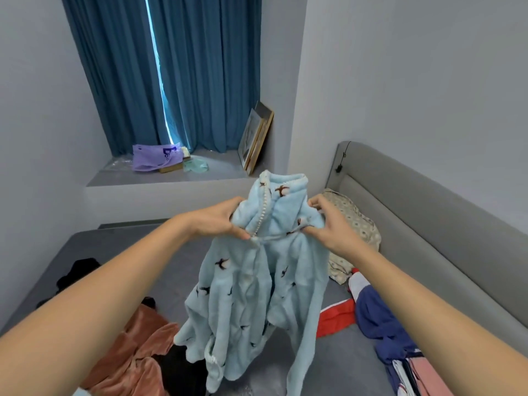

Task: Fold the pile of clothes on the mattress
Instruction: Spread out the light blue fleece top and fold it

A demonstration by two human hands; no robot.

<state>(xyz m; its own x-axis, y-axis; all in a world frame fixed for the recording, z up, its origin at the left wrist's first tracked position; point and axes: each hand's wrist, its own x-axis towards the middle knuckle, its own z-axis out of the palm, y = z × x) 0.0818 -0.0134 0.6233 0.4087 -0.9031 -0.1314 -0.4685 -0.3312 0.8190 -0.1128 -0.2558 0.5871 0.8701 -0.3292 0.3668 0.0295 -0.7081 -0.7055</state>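
Note:
A light blue fleece top [251,284] with small dark bird prints and a white pearl trim hangs in the air over the grey mattress [337,364]. My left hand [221,221] grips its left shoulder by the collar. My right hand [331,224] pinches the right shoulder. The hem dangles just above the mattress. Loose clothes lie around: an orange-brown garment [134,352] and a black one [183,367] at the lower left, another black piece [77,274] further left, and a navy, red and white garment [380,315] at the right.
A grey padded headboard [428,224] runs along the right side, with a patterned pillow [357,232] against it. Beyond the bed, a window ledge holds a purple bag [154,157] and leaning picture frames [255,138] below blue curtains [177,67].

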